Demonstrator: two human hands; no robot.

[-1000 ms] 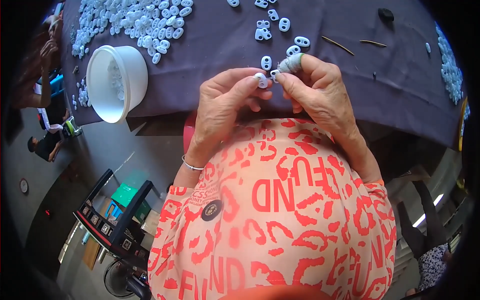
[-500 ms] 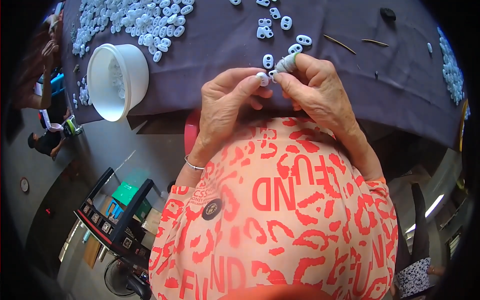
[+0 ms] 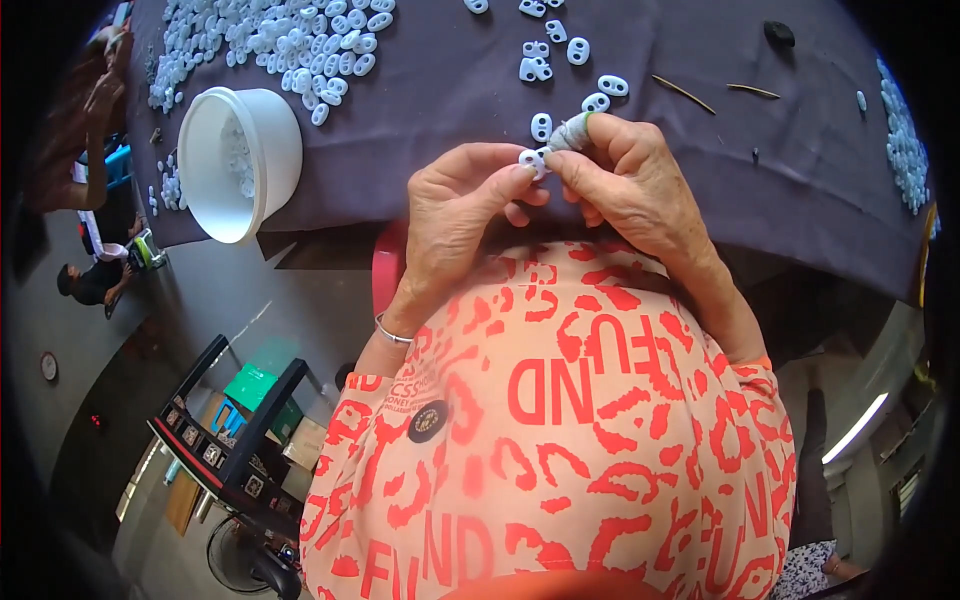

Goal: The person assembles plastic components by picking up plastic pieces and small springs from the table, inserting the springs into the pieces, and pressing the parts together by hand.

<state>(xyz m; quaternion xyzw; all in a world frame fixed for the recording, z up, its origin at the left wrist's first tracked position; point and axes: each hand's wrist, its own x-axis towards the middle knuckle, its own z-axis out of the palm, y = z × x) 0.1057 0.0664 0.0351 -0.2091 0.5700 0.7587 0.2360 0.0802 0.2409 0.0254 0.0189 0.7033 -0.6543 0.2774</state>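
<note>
My left hand (image 3: 458, 195) pinches a small white oval two-holed cord-lock piece (image 3: 530, 158) between thumb and forefinger. My right hand (image 3: 640, 185) is closed too, its thumb and wrapped forefinger gripping a second small white piece (image 3: 543, 157) that meets the first one. A pale wrap (image 3: 570, 133) covers the end of the right forefinger. Just beyond my fingers, on the dark cloth, lie a loose cord-lock piece (image 3: 541, 127) and another (image 3: 596, 103). The fingertips partly hide both held pieces.
On the dark cloth (image 3: 440, 80) a large heap of white pieces (image 3: 300, 45) spreads at the far left, beside a white tub (image 3: 270, 165) holding some small parts. Two thin brown sticks, one of them a stick (image 3: 683, 93), and a dark lump (image 3: 778, 34) lie right. More small parts (image 3: 905, 150) line the right edge.
The two white pieces, slightly apart before, now touch between my fingertips. My left hand has moved slightly right toward the right hand. The whole view has shifted a little.
</note>
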